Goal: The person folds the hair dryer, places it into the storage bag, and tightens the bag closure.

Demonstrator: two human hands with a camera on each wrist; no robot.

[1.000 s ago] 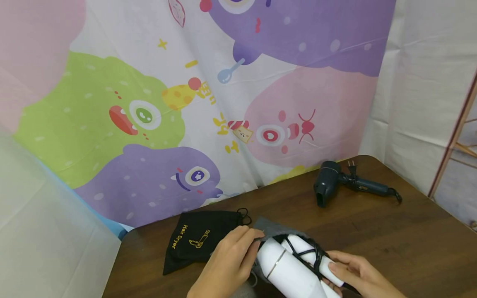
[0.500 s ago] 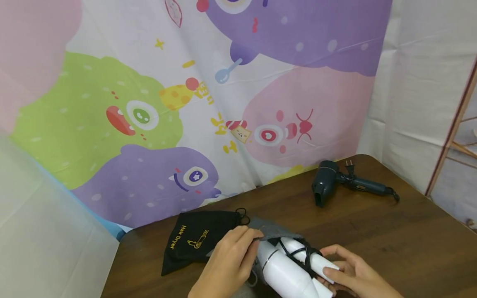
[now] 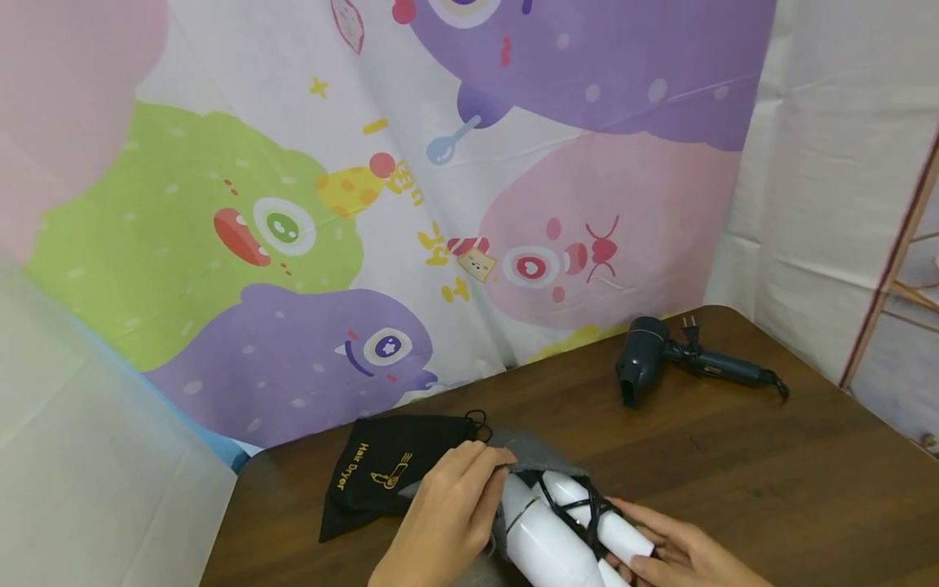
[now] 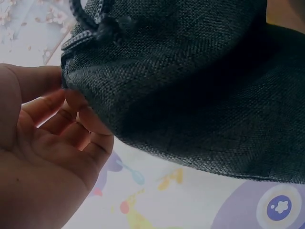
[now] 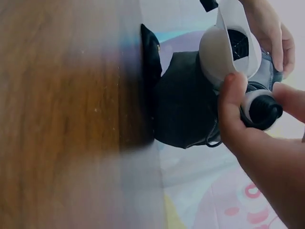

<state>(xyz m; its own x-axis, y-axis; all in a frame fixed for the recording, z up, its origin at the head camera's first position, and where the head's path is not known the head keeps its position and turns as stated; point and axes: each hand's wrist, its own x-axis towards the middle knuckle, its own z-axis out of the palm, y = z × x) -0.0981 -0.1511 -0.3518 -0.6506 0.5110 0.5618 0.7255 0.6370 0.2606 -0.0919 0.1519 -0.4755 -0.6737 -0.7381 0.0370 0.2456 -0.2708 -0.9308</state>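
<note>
A white hair dryer with its handle folded alongside and a black cord wound round it lies partly inside a grey drawstring pouch. My left hand pinches the pouch's mouth at its edge; the left wrist view shows thumb and fingers on the dark woven cloth beside a knotted drawstring. The folded handle is held by my right hand, thumb and fingers on its two sides. In the right wrist view the dryer's wide white end sticks out. The dryer's other end is hidden in the pouch.
A black pouch printed "Hair Dryer" lies on the brown table at the left. Toward the back right rests a dark hair dryer with its cord wrapped. A cartoon-print cloth hangs behind the table.
My right hand has moved left with the white hair dryer, which sits deeper in the grey pouch. My left hand keeps its hold on the pouch's mouth.
</note>
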